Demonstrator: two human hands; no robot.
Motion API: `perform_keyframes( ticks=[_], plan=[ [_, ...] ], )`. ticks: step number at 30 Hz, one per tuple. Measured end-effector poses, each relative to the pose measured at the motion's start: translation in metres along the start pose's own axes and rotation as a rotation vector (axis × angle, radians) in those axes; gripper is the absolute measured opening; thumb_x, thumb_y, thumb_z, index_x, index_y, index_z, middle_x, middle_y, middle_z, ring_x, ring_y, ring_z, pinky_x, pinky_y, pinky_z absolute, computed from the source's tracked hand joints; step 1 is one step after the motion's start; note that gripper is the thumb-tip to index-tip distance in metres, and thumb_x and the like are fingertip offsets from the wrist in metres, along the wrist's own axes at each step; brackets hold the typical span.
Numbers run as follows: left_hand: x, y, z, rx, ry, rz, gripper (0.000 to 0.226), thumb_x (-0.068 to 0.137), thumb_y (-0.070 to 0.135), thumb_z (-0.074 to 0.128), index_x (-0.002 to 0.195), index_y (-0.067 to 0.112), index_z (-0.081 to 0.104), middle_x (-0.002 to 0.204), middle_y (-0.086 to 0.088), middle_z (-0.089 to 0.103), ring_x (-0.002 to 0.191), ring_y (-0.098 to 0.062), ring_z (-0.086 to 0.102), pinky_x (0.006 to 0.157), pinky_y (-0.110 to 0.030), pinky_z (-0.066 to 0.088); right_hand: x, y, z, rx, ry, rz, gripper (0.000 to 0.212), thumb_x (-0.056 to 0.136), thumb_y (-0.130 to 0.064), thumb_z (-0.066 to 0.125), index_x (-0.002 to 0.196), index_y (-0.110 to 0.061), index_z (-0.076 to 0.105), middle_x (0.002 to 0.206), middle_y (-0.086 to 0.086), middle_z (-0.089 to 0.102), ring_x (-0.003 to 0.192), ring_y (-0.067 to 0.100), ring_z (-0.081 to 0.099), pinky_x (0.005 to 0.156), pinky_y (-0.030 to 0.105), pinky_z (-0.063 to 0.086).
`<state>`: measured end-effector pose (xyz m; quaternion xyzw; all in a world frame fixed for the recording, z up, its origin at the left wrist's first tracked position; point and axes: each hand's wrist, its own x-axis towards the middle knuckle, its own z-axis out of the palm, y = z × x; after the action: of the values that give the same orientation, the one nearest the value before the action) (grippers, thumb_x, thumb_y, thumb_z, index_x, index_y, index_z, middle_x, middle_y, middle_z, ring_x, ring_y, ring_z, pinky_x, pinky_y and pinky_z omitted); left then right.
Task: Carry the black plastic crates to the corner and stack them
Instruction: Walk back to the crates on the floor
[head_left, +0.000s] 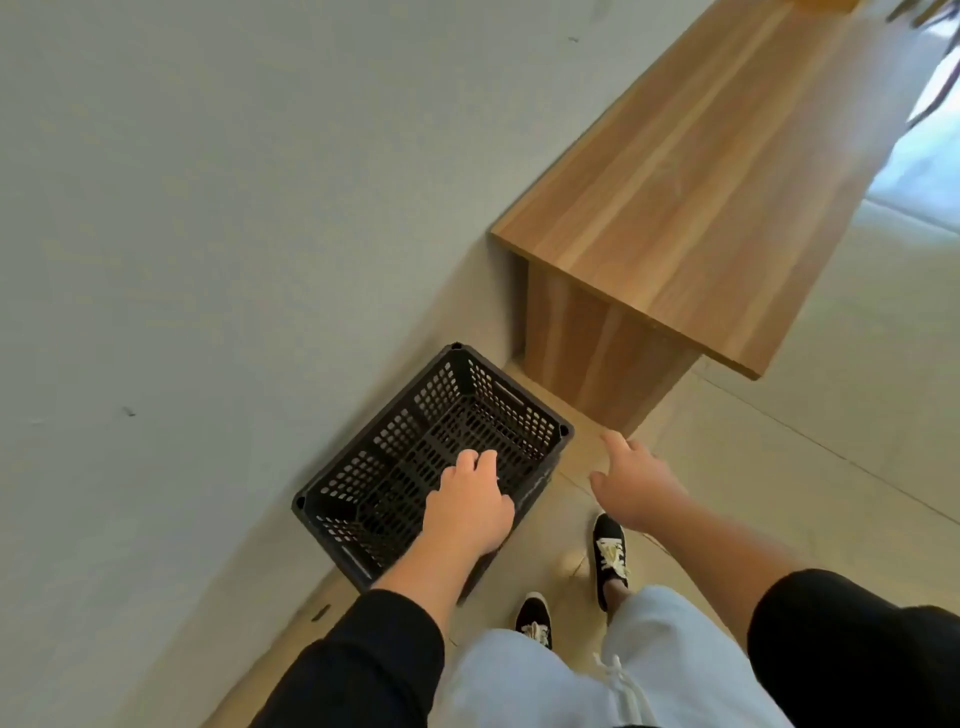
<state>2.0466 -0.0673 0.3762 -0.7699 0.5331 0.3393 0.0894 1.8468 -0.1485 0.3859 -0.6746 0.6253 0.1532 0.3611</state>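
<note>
Both hands are spread and hold nothing: the left hand (470, 506) hovers over the black crate (431, 467), the right hand (636, 483) beside it. It sits on the floor (779, 467) against the wall (208, 208), beside the wooden bench (701, 208). Square its corners flush so the next crate seats evenly.

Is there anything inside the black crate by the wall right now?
The black crate looks empty: only its perforated floor and walls show. The left hand hangs over its near side and hides part of the floor there. The right hand is open beside it.
</note>
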Motion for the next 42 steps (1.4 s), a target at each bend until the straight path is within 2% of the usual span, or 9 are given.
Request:
perform_keyframes(
  ticks=[7, 14, 19, 23, 27, 31, 37, 42],
  plan=[
    [-0.025, 0.076, -0.019, 0.178, 0.007, 0.182, 0.067, 0.109, 0.038, 0.047, 0.168, 0.021, 0.020, 0.172, -0.005, 0.023, 0.150, -0.031, 0.035, 0.115, -0.052, 0.042, -0.073, 0.078, -0.029, 0.158, 0.136, 0.127, 0.066, 0.109, -0.035, 0.044, 0.168, -0.023, 0.017, 0.166, 0.014, 0.033, 0.150, 0.041, 0.034, 0.117, 0.052, 0.039],
    [-0.048, 0.199, 0.000, 0.318, 0.016, 0.336, 0.066, 0.108, 0.036, 0.046, 0.167, 0.021, 0.022, 0.168, -0.006, 0.028, 0.145, -0.032, 0.040, 0.111, -0.051, 0.046, -0.132, 0.194, -0.054, 0.319, 0.257, 0.245, 0.065, 0.109, -0.035, 0.045, 0.167, -0.023, 0.018, 0.166, 0.014, 0.033, 0.148, 0.040, 0.034, 0.114, 0.052, 0.040],
    [-0.087, 0.318, 0.050, 0.399, 0.013, 0.484, 0.063, 0.107, 0.031, 0.046, 0.166, 0.018, 0.025, 0.165, -0.008, 0.032, 0.141, -0.033, 0.042, 0.109, -0.050, 0.046, -0.185, 0.302, -0.064, 0.350, 0.308, 0.326, 0.065, 0.109, -0.039, 0.043, 0.167, -0.025, 0.018, 0.165, 0.010, 0.037, 0.145, 0.038, 0.040, 0.110, 0.050, 0.045],
    [-0.128, 0.417, 0.102, 0.464, -0.020, 0.623, 0.065, 0.107, 0.029, 0.046, 0.168, 0.019, 0.023, 0.168, -0.007, 0.031, 0.145, -0.032, 0.041, 0.113, -0.051, 0.043, -0.236, 0.395, -0.064, 0.414, 0.354, 0.437, 0.065, 0.109, -0.040, 0.042, 0.168, -0.025, 0.019, 0.166, 0.009, 0.035, 0.147, 0.037, 0.036, 0.113, 0.050, 0.041],
    [-0.164, 0.506, 0.147, 0.565, -0.034, 0.770, 0.068, 0.106, 0.032, 0.047, 0.168, 0.019, 0.023, 0.169, -0.007, 0.031, 0.149, -0.032, 0.038, 0.117, -0.051, 0.041, -0.284, 0.482, -0.063, 0.479, 0.398, 0.557, 0.064, 0.108, -0.042, 0.042, 0.166, -0.023, 0.021, 0.163, 0.012, 0.038, 0.146, 0.038, 0.037, 0.112, 0.051, 0.041],
    [-0.188, 0.588, 0.186, 0.658, -0.067, 0.898, 0.067, 0.105, 0.034, 0.048, 0.167, 0.021, 0.026, 0.166, -0.006, 0.037, 0.148, -0.030, 0.040, 0.114, -0.050, 0.043, -0.318, 0.555, -0.060, 0.575, 0.437, 0.686, 0.063, 0.108, -0.043, 0.043, 0.164, -0.021, 0.024, 0.160, 0.014, 0.040, 0.144, 0.039, 0.040, 0.110, 0.050, 0.042],
    [-0.200, 0.696, 0.236, 0.778, -0.108, 1.080, 0.066, 0.106, 0.038, 0.048, 0.166, 0.023, 0.027, 0.165, -0.004, 0.040, 0.146, -0.030, 0.043, 0.110, -0.046, 0.044, -0.340, 0.646, -0.062, 0.697, 0.468, 0.841, 0.060, 0.107, -0.043, 0.044, 0.161, -0.021, 0.030, 0.157, 0.015, 0.039, 0.141, 0.040, 0.040, 0.111, 0.050, 0.043],
    [-0.193, 0.813, 0.269, 0.780, -0.160, 1.226, 0.066, 0.107, 0.040, 0.048, 0.167, 0.023, 0.026, 0.166, -0.002, 0.037, 0.147, -0.028, 0.042, 0.108, -0.043, 0.047, -0.346, 0.738, -0.098, 0.757, 0.506, 0.978, 0.058, 0.106, -0.042, 0.044, 0.159, -0.021, 0.031, 0.156, 0.014, 0.041, 0.140, 0.040, 0.041, 0.109, 0.049, 0.043]
  ],
)
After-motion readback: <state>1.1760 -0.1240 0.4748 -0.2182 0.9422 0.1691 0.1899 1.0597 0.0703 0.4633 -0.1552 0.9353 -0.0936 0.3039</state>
